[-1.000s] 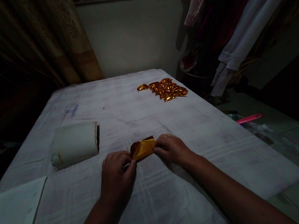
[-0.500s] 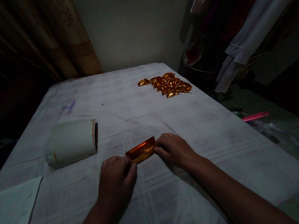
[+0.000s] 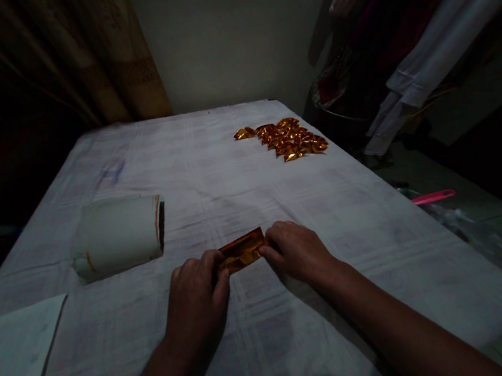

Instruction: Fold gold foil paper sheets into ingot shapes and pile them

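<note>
A narrow strip of shiny gold-orange foil paper (image 3: pixel 243 251), with a fold along its length, is stretched between my two hands just above or on the cloth-covered table. My left hand (image 3: pixel 198 291) pinches its left end, thumb toward me and fingers curled behind. At the other end, my right hand (image 3: pixel 293 248) grips it between thumb and curled fingers. Farther back on the right lies a pile of small folded gold foil pieces (image 3: pixel 293 138), apart from both hands.
A rolled or folded pale booklet (image 3: pixel 118 236) rests on the left of the table (image 3: pixel 171 162). Nearer me is a flat white sheet or board (image 3: pixel 19 364). Clothes (image 3: pixel 441 37) hang at the right, and a pink handle (image 3: pixel 433 197) shows beside the table edge.
The foil strip's near edge is pressed flatter and creased, with my left fingers further over its left end. Both hands keep hold; the view has shifted slightly.
</note>
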{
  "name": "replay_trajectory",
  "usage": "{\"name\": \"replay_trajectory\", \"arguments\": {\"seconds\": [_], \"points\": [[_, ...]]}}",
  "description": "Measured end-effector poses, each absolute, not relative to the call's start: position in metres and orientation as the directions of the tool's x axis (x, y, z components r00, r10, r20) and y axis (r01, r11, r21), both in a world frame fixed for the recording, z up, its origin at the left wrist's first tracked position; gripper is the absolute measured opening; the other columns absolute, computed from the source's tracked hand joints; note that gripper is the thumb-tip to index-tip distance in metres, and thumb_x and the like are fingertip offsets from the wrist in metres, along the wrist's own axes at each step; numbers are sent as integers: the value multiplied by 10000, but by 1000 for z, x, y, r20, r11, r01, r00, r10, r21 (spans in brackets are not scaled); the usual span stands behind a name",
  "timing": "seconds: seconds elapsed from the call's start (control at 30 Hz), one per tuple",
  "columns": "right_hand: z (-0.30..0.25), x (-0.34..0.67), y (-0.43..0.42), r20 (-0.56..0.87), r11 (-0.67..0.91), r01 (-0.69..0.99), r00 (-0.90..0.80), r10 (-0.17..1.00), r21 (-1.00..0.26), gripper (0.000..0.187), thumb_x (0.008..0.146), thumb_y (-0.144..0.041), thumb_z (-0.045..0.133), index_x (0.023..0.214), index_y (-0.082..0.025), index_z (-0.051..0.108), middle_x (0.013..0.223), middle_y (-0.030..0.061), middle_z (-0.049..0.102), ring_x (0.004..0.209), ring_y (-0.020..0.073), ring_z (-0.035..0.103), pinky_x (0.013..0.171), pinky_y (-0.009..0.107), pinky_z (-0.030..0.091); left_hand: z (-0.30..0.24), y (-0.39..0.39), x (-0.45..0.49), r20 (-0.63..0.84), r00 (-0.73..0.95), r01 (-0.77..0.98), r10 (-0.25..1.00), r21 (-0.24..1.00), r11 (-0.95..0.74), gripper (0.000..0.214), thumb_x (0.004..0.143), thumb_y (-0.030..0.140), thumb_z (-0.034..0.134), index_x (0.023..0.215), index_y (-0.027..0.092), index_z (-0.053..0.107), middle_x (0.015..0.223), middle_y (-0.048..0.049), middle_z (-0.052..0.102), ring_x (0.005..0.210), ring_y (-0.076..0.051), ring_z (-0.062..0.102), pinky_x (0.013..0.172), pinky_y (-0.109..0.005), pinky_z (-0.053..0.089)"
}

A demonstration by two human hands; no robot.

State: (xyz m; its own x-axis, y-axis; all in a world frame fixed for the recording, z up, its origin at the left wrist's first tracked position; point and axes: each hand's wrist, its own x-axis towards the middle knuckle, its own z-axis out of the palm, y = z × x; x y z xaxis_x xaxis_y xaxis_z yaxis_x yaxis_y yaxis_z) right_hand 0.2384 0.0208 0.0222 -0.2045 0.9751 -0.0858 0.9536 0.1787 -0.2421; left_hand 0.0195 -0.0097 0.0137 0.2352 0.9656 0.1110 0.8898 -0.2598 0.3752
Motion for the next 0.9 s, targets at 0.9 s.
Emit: {"name": "replay_trajectory", "arguments": {"seconds": [0.9], "points": [[28,233,15,-83,156,966,-176,981,-205,148,939,-315,622,872,-201,687,948,85,709,894,227,633,712,313,392,-15,-41,45,149,529,832,835,100,-545,738,993,663,330,1505,144,448,1557,-146,461,1463,-314,391,1235,-584,92]]}}
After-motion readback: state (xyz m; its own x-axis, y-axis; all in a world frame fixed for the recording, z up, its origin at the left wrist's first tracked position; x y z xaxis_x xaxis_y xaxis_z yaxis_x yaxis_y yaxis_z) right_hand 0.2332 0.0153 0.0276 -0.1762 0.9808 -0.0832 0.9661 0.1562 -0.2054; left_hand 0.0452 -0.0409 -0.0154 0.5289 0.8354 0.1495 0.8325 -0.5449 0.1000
